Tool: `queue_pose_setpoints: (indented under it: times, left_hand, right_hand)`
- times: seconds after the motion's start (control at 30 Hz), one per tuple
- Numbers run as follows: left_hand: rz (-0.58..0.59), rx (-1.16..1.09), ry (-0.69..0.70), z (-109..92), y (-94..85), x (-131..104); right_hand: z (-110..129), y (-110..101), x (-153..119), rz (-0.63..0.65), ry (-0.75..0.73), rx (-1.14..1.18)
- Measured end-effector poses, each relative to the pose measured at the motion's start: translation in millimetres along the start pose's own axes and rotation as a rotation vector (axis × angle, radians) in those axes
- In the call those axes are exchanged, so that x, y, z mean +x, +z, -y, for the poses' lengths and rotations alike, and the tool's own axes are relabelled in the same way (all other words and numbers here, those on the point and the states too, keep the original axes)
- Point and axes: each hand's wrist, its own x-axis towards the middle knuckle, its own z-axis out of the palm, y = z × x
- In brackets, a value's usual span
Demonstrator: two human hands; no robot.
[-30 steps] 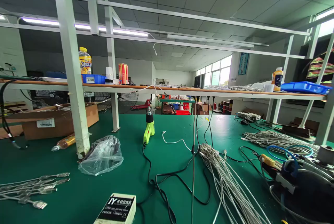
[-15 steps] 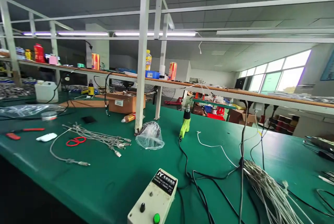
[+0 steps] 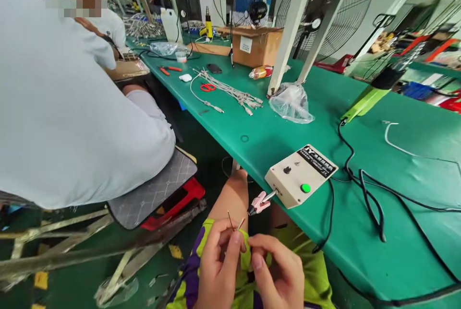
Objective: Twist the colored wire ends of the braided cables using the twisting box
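Note:
Low in the view, over my lap, my left hand [image 3: 221, 263] is closed in a pinch on thin wires [image 3: 240, 224]. Their ends stick up above the thumb, one dark and one with red and white on it. Right beside it, my right hand [image 3: 277, 268] has thumb and forefinger pressed together; what they hold, if anything, is too small to make out. Just beyond the hands, a pink clip with a black tip [image 3: 260, 202] juts from a cream control box [image 3: 283, 186] with a green button, at the bench edge.
On the green bench [image 3: 248, 150] lie a bundle of grey cables [image 3: 230, 89], red-handled scissors [image 3: 208, 88] and a plastic bag [image 3: 293, 102]. A lime-green heat gun [image 3: 367, 100] stands right, near black cords [image 3: 374, 218]. Another person [image 3: 82, 107] sits close on the left.
The view has swung down and to the left. Both my hands, the pink clip and the person seated on the left are now in view.

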Motion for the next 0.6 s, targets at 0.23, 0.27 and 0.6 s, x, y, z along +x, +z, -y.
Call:
queue_pose_setpoints:
  times: [0.23,0.27,0.6]
  left_hand:
    - [0.044,0.004,0.079,-15,19.3,-19]
    - [0.057,0.012,0.089,-13,19.7,-19]
    - [-0.112,0.326,0.413,19,15.3,-24]
  right_hand:
    - [27,3,24,-0.119,0.425,0.271]
    - [25,2,25,-0.099,0.471,0.324]
    - [14,0,23,-0.045,0.511,0.462]
